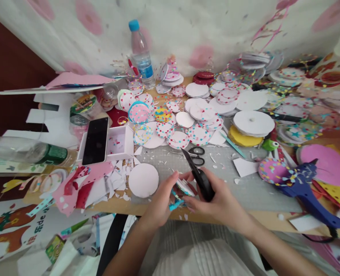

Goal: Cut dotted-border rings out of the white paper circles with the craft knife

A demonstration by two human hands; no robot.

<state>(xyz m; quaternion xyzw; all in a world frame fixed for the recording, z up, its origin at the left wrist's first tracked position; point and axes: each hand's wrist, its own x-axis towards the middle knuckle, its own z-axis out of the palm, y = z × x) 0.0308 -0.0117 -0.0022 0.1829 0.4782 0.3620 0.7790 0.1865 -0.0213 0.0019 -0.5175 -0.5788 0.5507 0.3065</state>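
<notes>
My right hand is closed around black-handled scissors, whose blades point up and away over the grey mat. My left hand pinches a small paper disc with a patterned rim and a trailing blue strip, held against the scissors at the table's front edge. A plain white paper circle lies just left of my left hand. A second pair of black scissors rests on the mat behind my hands.
Many decorated paper circles cover the table's middle and right. A phone lies on a white box, a water bottle stands at the back, a blue glue gun lies right, paper scraps left.
</notes>
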